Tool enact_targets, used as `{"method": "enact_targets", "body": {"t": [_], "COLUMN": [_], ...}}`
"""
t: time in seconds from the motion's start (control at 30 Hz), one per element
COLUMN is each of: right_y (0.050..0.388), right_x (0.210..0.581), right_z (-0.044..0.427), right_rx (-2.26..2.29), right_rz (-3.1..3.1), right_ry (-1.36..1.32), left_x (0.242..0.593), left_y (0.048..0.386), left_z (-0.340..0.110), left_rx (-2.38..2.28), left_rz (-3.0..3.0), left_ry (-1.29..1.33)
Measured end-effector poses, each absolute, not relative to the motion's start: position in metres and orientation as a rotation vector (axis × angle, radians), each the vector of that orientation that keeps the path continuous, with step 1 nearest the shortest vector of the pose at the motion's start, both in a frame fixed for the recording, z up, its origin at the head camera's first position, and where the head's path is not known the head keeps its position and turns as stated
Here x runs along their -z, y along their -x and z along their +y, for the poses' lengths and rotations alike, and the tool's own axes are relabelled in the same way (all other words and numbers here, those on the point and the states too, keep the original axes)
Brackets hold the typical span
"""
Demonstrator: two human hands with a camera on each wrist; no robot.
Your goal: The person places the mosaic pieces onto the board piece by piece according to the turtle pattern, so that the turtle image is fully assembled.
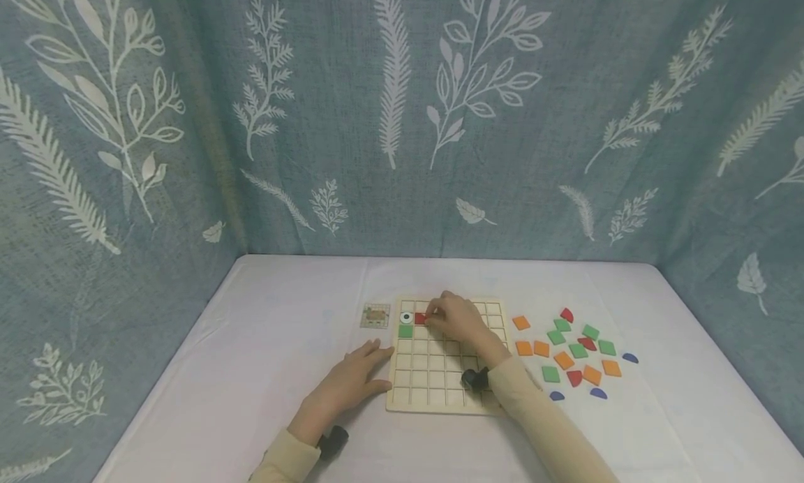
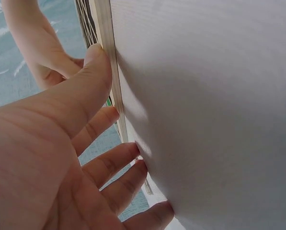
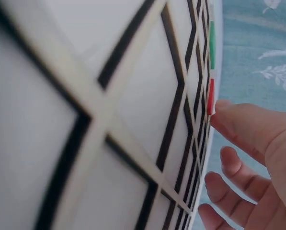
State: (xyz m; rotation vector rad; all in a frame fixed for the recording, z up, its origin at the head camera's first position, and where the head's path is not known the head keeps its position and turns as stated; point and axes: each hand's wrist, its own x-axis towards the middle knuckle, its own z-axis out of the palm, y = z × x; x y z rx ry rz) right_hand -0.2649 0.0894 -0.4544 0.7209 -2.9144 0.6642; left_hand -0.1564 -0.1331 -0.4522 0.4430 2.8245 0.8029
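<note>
The wooden grid board (image 1: pixel 419 379) lies flat on the table. Near its upper left, my right hand (image 1: pixel 461 321) pinches at a red piece (image 1: pixel 420 319) in a cell. In the right wrist view, the thumb and forefinger of that hand (image 3: pixel 272 153) meet at the end of the red piece (image 3: pixel 210 96), other fingers loosely bent. Left of it on the board are a white eye tile (image 1: pixel 406 317) and, below that, a green tile (image 1: pixel 405 331). My left hand (image 1: pixel 345 383) rests at the board's left edge, its thumb (image 2: pixel 97 64) against the wooden side (image 2: pixel 106 28), fingers spread.
A small picture card (image 1: pixel 375 316) lies left of the board. Several orange squares (image 1: pixel 564 360), green squares (image 1: pixel 578 351), red pieces (image 1: pixel 574 378) and blue half-rounds (image 1: pixel 599 394) are scattered to its right. A patterned curtain (image 1: pixel 352 120) hangs behind the table.
</note>
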Motion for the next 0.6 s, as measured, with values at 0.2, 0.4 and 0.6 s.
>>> {"method": "enact_targets", "body": {"t": [0.2, 0.4, 0.6], "right_y": [0.257, 0.248, 0.239], "right_x": [0.447, 0.438, 0.431], "right_z": [0.095, 0.104, 0.116], "right_rx": [-0.740, -0.764, -0.770], "right_rz": [-2.918, -2.877, -2.828], "right_ry": [-0.682, -0.701, -0.696], "left_x": [0.453, 0.454, 0.454], "left_y": [0.156, 0.158, 0.159], "left_z": [-0.132, -0.133, -0.133], "left_rx": [-0.788, -0.791, -0.806], "left_rz": [2.829, 2.825, 2.831], "left_ry": [-0.430, -0.431, -0.447]}}
